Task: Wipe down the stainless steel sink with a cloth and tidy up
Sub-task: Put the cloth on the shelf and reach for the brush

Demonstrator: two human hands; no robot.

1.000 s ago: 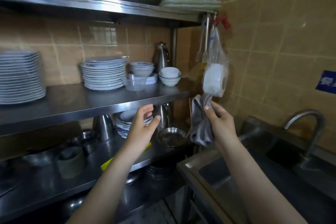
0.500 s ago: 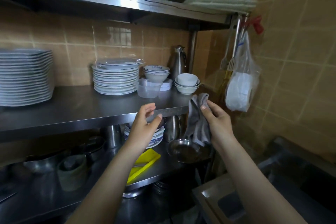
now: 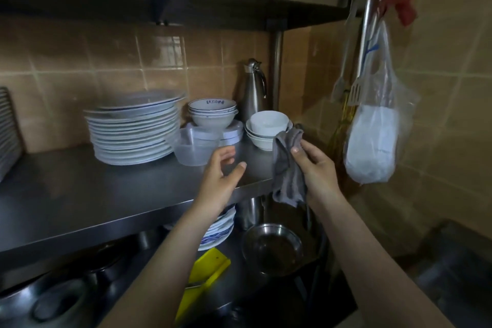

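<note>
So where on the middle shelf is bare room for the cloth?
Bare steel runs along the shelf front, before the plates, left of the left hand. A smaller patch lies between it and the right hand, before the white bowls. The back right is crowded: tub, stacked bowls, flask.

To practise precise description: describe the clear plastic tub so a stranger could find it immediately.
Start at the steel middle shelf. Just right of the tall plate stack, in front of the blue-rimmed bowls, stands the tub. It alone is see-through plastic; its neighbours are white crockery.
</note>
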